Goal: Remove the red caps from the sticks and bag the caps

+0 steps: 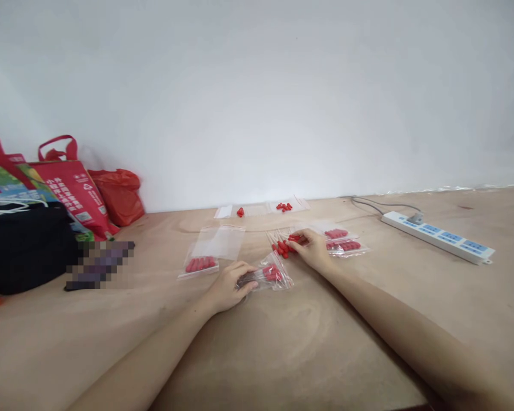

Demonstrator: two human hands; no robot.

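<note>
My left hand (229,287) is closed around one end of a clear zip bag (272,274), which has red-tipped pieces inside its far end. Thin pale sticks with red tips (281,249) lie in a loose pile on the table. Over the right side of that pile, the fingers of my right hand (313,249) pinch some red tips; how many is hidden. Just right of this hand lie filled clear bags (345,245) with rows of red pieces. Another bag of red pieces (200,264) rests to the left, against a flat translucent bag (218,242).
Near the wall, small red pieces (284,206) and a single red piece (240,212) lie on clear bags. A white power strip (439,235) with a plugged-in cord is at the right. Red shopping bags (75,191) and a black bag (28,245) stand left, by a blurred dark object (100,265).
</note>
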